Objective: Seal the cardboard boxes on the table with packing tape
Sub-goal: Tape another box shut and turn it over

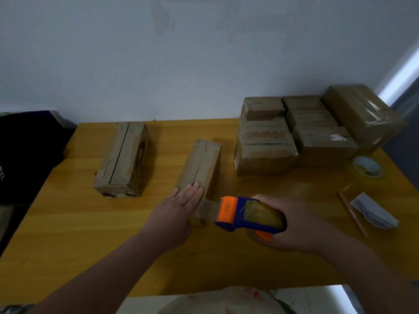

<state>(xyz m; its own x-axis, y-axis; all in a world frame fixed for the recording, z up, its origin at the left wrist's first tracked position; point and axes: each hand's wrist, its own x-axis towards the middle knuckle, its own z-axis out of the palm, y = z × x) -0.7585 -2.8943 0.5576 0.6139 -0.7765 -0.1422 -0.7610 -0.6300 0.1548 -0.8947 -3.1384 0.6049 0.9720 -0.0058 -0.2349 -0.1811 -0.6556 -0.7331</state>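
Head view of a yellow wooden desk (pixel 90 234). The middle box (pixel 200 165) lies lengthwise near the desk's centre, its top seam unsealed. The left hand (pixel 176 211) lies flat, fingers straight and together, with the fingertips pressing on the box's near end. Just beside it, toward the right, the right hand (pixel 301 225) grips a blue-and-orange tape dispenser (pixel 244 214), fingers curled round its body. A short strip of tape (pixel 207 206) runs from the dispenser's orange nose to the near face of the box, under the left hand's fingers.

The left box (pixel 123 158), seam also open, lies toward the desk's left edge, well apart from both hands. A stack of taped boxes (pixel 267 141) fills the far right corner. Near the right edge lie a spare tape roll (pixel 368 166), a pencil (pixel 352 213) and folded paper (pixel 374 211).

Dark print on the left box's side is too blurred to read. White lettering on the dark cloth (pixel 29 155) beyond the left edge is likewise illegible.
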